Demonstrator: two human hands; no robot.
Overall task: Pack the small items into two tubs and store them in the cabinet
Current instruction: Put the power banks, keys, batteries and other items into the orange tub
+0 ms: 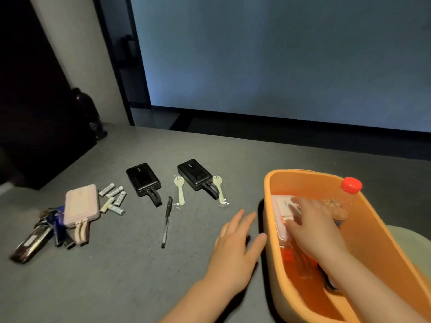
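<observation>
An orange tub (277, 241) is sitting on the grey floor (140, 276) at about 4 o'clock in the picture. Its long side is running from 11 o'clock down to 5 o'clock, and its near end is getting cut off by the bottom edge.

The right hand (312, 227) is reaching into the tub with its fingers spread out flat, resting on a pale box (283, 206) lying inside. It is pressing, not gripping. The fingers are blurry, so the box is hard to make out. A clear bottle (342, 201) with a red cap is lying in the tub too, its cap pointing to 1 o'clock. Something dark is lying under the right arm — it is too hidden to tell what.

The left hand (235, 248) is hovering just left of the tub, open, fingers straight and pointing to 12 o'clock, holding nothing.

Out on the floor, two black power banks (143, 179) (194, 174) are lying at 11 o'clock from the left hand, straps pointing to 5 o'clock. Two pale forks (179, 190) (219, 188) in clear wrap are lying beside them, tines pointing up to 12. A black pen (166, 221) is lying with its long way running 12 to 6.

Far left, a pink power bank (81, 203) is lying next to a few white batteries (114, 199), and it is partly covering a dark pile (39, 234) — keys maybe, too blurry to tell.
</observation>
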